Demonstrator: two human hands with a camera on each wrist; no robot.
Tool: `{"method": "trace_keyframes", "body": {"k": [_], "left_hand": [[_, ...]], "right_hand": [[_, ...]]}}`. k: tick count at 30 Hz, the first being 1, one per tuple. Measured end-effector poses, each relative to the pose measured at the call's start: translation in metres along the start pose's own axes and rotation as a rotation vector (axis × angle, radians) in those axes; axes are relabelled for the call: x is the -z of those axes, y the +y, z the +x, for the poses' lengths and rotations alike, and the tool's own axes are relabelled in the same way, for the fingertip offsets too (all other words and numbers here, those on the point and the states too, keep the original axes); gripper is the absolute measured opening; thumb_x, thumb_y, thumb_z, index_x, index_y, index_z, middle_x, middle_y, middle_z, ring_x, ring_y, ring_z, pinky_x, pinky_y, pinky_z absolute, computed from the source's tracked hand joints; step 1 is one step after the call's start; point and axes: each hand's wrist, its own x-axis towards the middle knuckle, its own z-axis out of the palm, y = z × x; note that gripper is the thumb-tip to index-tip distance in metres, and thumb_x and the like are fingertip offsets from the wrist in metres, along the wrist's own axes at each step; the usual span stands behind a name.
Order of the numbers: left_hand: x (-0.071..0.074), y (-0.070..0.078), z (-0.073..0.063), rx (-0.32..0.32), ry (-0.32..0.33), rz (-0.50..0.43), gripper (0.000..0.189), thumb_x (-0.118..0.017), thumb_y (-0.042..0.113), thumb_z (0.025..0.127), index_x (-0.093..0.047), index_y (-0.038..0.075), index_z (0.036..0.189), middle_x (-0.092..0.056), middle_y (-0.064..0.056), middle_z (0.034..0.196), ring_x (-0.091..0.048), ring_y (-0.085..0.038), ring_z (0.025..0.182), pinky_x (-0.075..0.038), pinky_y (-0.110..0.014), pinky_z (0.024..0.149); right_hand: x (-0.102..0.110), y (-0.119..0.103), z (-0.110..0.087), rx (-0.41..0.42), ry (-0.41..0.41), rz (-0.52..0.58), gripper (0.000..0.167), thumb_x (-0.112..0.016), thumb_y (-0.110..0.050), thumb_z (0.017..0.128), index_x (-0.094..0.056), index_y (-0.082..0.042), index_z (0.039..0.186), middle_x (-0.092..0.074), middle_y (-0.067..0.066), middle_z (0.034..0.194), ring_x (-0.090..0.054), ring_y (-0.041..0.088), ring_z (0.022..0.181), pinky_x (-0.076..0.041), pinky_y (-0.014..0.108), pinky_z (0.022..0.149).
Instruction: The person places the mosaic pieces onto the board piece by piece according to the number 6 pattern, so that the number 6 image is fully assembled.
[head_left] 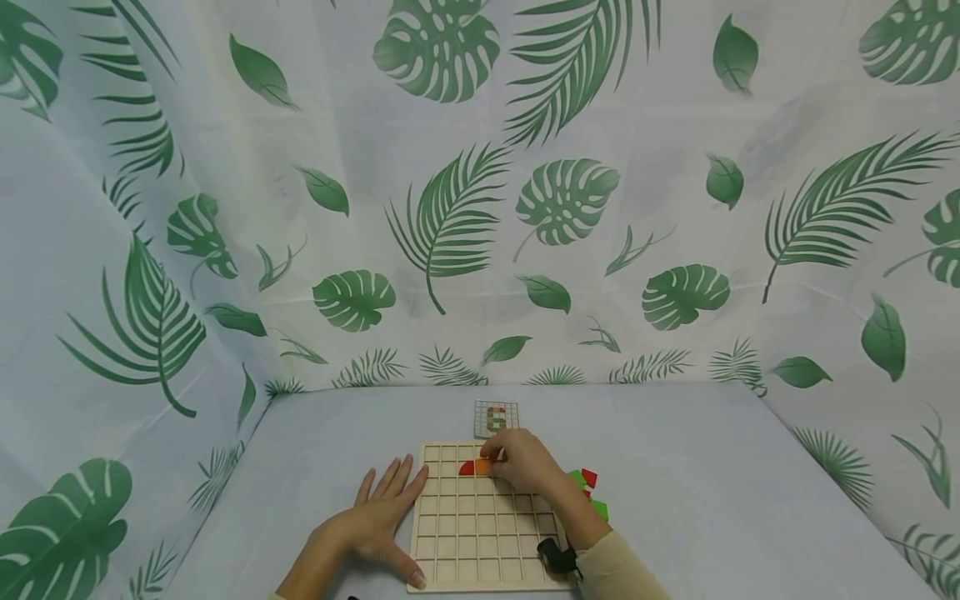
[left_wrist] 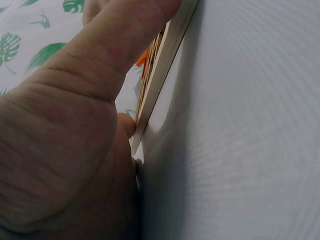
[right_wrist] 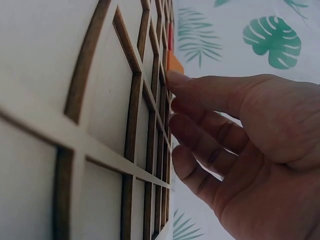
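A wooden grid board (head_left: 465, 546) lies on the table. In one of its upper rows sit a red quarter-round piece (head_left: 467, 468) and, directly right of it, an orange piece (head_left: 482, 467). My right hand (head_left: 525, 460) reaches over the board and pinches the orange piece; in the right wrist view the thumb meets the orange piece (right_wrist: 174, 63), which stands partly above the grid. My left hand (head_left: 375, 523) is spread along the board's left edge, thumb at the lower corner and fingertips near the upper side. The left wrist view shows that thumb against the board's side (left_wrist: 165, 65).
A small pattern card (head_left: 497, 418) with a coloured figure on a grid lies beyond the board. Loose green pieces (head_left: 599, 509) and red pieces (head_left: 589, 478) lie right of the board, partly behind the right forearm. Leaf-printed cloth (head_left: 480, 333) hangs around the table.
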Motion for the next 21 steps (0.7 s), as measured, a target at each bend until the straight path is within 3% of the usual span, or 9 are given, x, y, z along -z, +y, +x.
{"method": "trace_keyframes", "body": {"k": [11, 16, 21], "left_hand": [[0.0017, 0.0012, -0.0004, 0.0, -0.003, -0.006, 0.151, -0.092, 0.072, 0.056, -0.009, 0.017, 0.169, 0.008, -0.021, 0.174, 0.01, -0.044, 0.161, 0.013, -0.072, 0.122], [0.002, 0.0016, -0.0002, 0.0, -0.003, -0.005, 0.151, -0.092, 0.072, 0.056, -0.009, 0.017, 0.169, 0.008, -0.021, 0.174, 0.009, -0.044, 0.161, 0.012, -0.072, 0.122], [0.002, 0.0021, 0.0005, 0.009, -0.006, 0.008, 0.15, -0.091, 0.073, 0.056, -0.009, 0.017, 0.169, 0.007, -0.021, 0.174, 0.008, -0.044, 0.161, 0.011, -0.072, 0.123]], "right_hand": [[0.0012, -0.0027, -0.0028, 0.007, -0.026, -0.021, 0.012, -0.078, -0.002, 0.089, -0.083, -0.005, 0.1, -0.077, 0.004, 0.098, -0.071, 0.025, 0.096, -0.061, 0.044, 0.083], [0.0024, -0.0025, -0.0033, 0.016, -0.041, -0.037, 0.015, -0.078, -0.004, 0.09, -0.082, -0.005, 0.104, -0.076, 0.004, 0.101, -0.071, 0.025, 0.096, -0.06, 0.042, 0.081], [0.0058, -0.0032, -0.002, 0.006, -0.004, -0.064, 0.024, -0.078, -0.012, 0.092, -0.08, -0.008, 0.115, -0.077, 0.005, 0.101, -0.067, 0.016, 0.084, -0.055, 0.032, 0.068]]}}
